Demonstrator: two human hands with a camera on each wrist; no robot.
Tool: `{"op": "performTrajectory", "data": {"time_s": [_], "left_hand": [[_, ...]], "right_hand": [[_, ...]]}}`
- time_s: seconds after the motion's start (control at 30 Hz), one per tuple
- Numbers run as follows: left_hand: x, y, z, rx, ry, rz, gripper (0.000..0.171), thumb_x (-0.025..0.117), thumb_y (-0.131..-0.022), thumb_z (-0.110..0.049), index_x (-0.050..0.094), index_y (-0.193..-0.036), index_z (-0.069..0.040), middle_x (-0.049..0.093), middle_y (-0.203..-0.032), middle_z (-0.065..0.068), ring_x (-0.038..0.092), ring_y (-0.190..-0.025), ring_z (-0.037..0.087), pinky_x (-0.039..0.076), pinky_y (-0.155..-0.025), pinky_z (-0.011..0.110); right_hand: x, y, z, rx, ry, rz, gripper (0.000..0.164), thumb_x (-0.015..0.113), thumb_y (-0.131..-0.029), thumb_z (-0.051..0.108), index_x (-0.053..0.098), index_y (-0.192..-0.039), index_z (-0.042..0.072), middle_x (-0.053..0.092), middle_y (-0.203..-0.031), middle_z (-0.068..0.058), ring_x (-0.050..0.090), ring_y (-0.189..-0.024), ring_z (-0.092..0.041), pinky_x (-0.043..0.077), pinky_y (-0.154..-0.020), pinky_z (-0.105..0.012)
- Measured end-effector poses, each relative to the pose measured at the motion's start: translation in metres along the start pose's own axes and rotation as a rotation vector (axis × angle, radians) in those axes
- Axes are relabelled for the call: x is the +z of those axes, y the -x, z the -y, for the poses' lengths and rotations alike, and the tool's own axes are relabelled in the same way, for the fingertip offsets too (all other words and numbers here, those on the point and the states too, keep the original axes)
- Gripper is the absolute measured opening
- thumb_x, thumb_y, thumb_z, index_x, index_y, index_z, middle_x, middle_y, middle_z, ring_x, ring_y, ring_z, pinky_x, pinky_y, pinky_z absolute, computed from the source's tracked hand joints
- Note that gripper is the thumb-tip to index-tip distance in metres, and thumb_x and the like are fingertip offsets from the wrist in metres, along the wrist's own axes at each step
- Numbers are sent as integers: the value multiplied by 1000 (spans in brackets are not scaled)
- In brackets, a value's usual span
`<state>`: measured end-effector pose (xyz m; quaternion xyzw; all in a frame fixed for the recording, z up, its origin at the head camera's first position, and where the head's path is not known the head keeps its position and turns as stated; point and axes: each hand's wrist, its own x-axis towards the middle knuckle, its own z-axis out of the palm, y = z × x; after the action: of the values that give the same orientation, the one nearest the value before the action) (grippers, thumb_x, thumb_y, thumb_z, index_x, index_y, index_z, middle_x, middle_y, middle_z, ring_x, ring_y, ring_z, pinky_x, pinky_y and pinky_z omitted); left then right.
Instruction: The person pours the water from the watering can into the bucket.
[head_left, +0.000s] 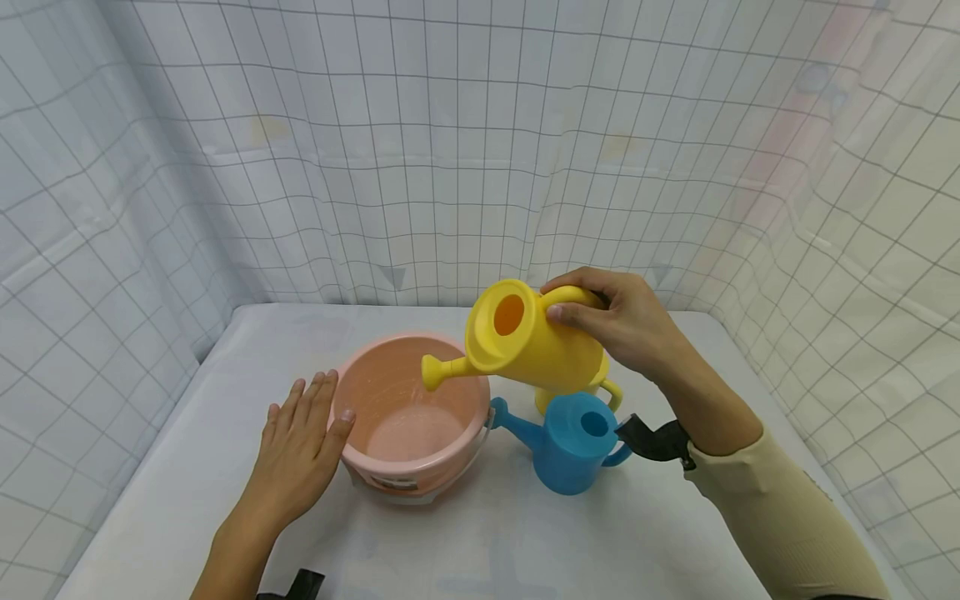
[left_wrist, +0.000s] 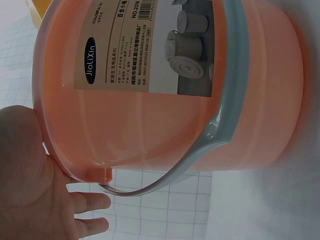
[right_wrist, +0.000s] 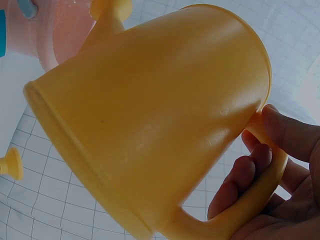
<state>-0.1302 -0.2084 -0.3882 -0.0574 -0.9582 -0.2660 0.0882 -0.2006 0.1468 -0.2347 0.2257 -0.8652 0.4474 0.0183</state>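
My right hand grips a yellow watering can by its handle, holding it tilted in the air so the spout hangs over the pink bucket. In the right wrist view the fingers curl through the handle loop, and the thumb lies along its top. My left hand lies against the left side of the bucket's rim, fingers extended. The left wrist view shows a paper label and a grey carrying handle hanging down the bucket's side. Whether water is flowing cannot be told.
A blue watering can stands right of the bucket, its spout toward the bucket's rim. Behind it, another yellow watering can is mostly hidden. A white cloth covers the table, and checked curtains hang behind and at both sides.
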Motion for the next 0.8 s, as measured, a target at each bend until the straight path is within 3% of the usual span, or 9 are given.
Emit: {"op": "performTrajectory", "data": {"time_s": [0.8], "left_hand": [[0,1,-1,12,-11,-20,63,29,-101,-45,11,-153,-14,19,-156,22,4,-146,41,2,-110,68]], "right_hand": [[0,0,2,-8,24,-10,25,64,-89,32,67,-111,19,67,-105,-1,59,-86,-21,53,-76,-27]]}}
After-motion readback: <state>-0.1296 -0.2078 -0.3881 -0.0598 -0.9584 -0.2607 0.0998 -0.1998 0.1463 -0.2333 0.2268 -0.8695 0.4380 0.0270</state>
